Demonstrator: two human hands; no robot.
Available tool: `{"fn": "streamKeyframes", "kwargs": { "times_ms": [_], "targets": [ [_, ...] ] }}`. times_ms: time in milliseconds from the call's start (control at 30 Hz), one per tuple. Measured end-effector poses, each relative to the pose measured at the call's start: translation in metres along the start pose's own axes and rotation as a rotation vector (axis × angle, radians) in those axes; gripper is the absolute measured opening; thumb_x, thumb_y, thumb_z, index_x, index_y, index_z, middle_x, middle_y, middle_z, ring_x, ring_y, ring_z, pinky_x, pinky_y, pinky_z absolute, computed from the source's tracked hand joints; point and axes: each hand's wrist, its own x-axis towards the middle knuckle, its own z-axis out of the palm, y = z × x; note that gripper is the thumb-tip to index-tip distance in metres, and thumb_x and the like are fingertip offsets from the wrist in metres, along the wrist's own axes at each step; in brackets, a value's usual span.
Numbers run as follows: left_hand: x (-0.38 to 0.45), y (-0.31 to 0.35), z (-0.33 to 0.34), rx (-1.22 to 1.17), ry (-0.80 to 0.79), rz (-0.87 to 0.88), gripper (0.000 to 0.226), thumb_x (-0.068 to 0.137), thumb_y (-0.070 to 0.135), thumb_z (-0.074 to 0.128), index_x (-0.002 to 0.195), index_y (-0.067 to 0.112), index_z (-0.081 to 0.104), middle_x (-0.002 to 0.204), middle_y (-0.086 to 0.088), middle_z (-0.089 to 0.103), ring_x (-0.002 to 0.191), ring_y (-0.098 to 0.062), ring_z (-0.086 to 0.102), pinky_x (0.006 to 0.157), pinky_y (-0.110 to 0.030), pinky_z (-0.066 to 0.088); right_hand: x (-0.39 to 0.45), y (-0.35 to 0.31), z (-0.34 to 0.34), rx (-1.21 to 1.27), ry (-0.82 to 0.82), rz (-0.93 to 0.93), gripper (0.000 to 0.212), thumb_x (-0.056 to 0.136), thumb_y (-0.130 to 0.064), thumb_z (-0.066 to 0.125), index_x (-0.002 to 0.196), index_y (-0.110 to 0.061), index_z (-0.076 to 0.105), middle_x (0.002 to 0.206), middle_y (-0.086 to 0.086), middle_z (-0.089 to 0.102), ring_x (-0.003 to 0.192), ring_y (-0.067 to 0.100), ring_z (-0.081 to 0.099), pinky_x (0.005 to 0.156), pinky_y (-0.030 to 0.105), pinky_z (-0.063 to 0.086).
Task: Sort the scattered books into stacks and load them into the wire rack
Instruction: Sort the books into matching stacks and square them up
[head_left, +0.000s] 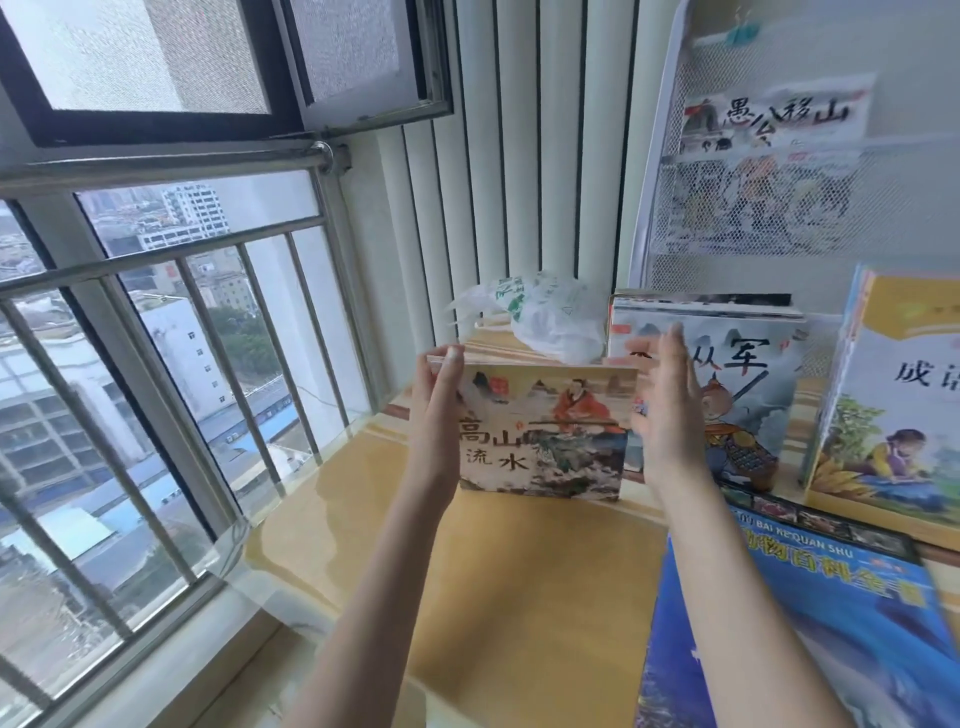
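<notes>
Nearest, at the sill's right edge, a blue book (810, 623) lies flat on the yellow sill (519, 597). Beyond it, near the middle of the sill, the left hand (441, 410) grips the left edge of a picture book (545, 431) held upright, cover facing the camera, thumb at its top corner. The right hand (665, 410) is just beside the book's right edge with fingers straight and spread; whether it touches the book I cannot tell. Behind the right hand a stack of books (727, 384) stands upright, a warrior on the front cover, and right of it a yellow book (898, 415) stands at the sill's right edge. A plastic bag (545, 322) sits behind the held book, toward the sill's far edge. Farthest, at the far right corner, the wire rack (779, 197) holds a book (769, 140) behind its mesh.
</notes>
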Motion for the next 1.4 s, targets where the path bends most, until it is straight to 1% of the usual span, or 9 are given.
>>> {"fn": "streamKeyframes", "kwargs": {
  "times_ms": [167, 267, 333, 433, 667, 800, 1033, 1200, 1400],
  "targets": [
    [-0.025, -0.034, 0.011, 0.120, 0.017, -0.087, 0.047, 0.095, 0.051, 0.041, 0.128, 0.018, 0.039, 0.130, -0.008, 0.051, 0.123, -0.022, 0.047, 0.105, -0.042, 0.038, -0.009, 0.007, 0.010, -0.055, 0.024, -0.105, 0.060, 0.086, -0.066, 0.026, 0.081, -0.023, 0.067, 0.085, -0.009, 0.070, 0.085, -0.006, 0.058, 0.075, 0.024, 0.041],
    [-0.025, -0.036, 0.016, 0.167, 0.014, -0.144, 0.017, 0.100, 0.036, 0.040, 0.105, 0.021, 0.040, 0.108, -0.004, 0.053, 0.111, -0.027, 0.050, 0.101, -0.044, 0.040, -0.020, 0.012, 0.015, -0.081, 0.150, -0.219, 0.061, 0.082, -0.075, 0.032, 0.099, -0.022, 0.058, 0.081, -0.007, 0.061, 0.066, -0.010, 0.055, 0.064, 0.009, 0.043],
    [-0.022, -0.033, 0.019, 0.176, 0.040, -0.149, 0.020, 0.100, 0.033, 0.040, 0.107, 0.014, 0.039, 0.105, -0.002, 0.051, 0.113, -0.029, 0.048, 0.099, -0.041, 0.040, -0.023, 0.022, 0.018, -0.372, 0.078, -0.285, 0.052, 0.089, -0.060, 0.037, 0.104, -0.013, 0.051, 0.068, -0.002, 0.054, 0.055, 0.002, 0.049, 0.053, 0.021, 0.036],
    [-0.015, -0.026, 0.032, 0.208, 0.036, -0.057, 0.029, 0.100, 0.035, 0.039, 0.114, 0.009, 0.037, 0.114, -0.009, 0.049, 0.115, -0.029, 0.046, 0.098, -0.041, 0.038, -0.013, 0.025, 0.010, -0.637, 0.151, -0.317, 0.053, 0.095, -0.040, 0.039, 0.126, 0.002, 0.036, 0.090, 0.014, 0.057, 0.082, 0.029, 0.057, 0.062, 0.028, 0.038],
    [-0.002, -0.010, 0.123, 0.186, -0.145, 0.074, 0.012, 0.101, 0.025, 0.040, 0.101, 0.019, 0.030, 0.105, -0.021, 0.048, 0.097, -0.031, 0.048, 0.083, -0.036, 0.038, 0.019, -0.015, -0.065, -0.677, 0.349, -0.446, 0.058, 0.099, -0.025, 0.044, 0.138, 0.012, 0.023, 0.106, 0.018, 0.054, 0.103, 0.028, 0.046, 0.077, 0.008, 0.029],
    [-0.008, -0.040, 0.142, 0.355, -0.158, 0.169, 0.018, 0.098, 0.022, 0.043, 0.099, 0.005, 0.038, 0.090, -0.012, 0.041, 0.089, -0.032, 0.043, 0.084, -0.047, 0.037, 0.028, 0.002, -0.114, -1.063, 0.243, -0.333, 0.053, 0.097, -0.031, 0.050, 0.131, 0.003, 0.029, 0.079, 0.003, 0.050, 0.069, 0.018, 0.050, 0.057, 0.019, 0.031],
    [-0.009, -0.076, 0.132, 0.367, -0.240, 0.058, 0.064, 0.098, 0.017, 0.048, 0.149, 0.005, 0.010, 0.149, -0.012, 0.024, 0.141, -0.017, 0.016, 0.114, -0.027, 0.011, 0.022, 0.024, -0.111, -1.056, 0.242, -0.347, 0.050, 0.092, -0.014, 0.058, 0.136, -0.013, 0.033, 0.084, 0.001, 0.048, 0.066, 0.018, 0.047, 0.050, 0.027, 0.030],
    [-0.012, -0.081, 0.136, 0.286, -0.279, 0.105, 0.062, 0.100, 0.014, 0.042, 0.151, 0.011, 0.005, 0.151, 0.007, 0.012, 0.135, 0.004, 0.008, 0.102, 0.003, 0.005, 0.021, 0.019, -0.117, -1.131, 0.265, -0.310, 0.042, 0.092, -0.011, 0.058, 0.128, -0.007, 0.039, 0.070, 0.004, 0.046, 0.061, 0.020, 0.044, 0.048, 0.029, 0.026],
    [-0.014, -0.076, 0.136, 0.361, -0.287, 0.110, 0.062, 0.101, 0.015, 0.040, 0.152, 0.014, 0.004, 0.159, -0.005, 0.011, 0.147, -0.025, 0.008, 0.118, -0.042, 0.007, 0.013, 0.021, -0.111, -1.357, 0.346, -0.201, 0.037, 0.094, -0.012, 0.057, 0.123, -0.007, 0.035, 0.087, 0.012, 0.061, 0.064, 0.023, 0.054, 0.044, 0.030, 0.035]
  ]
}}
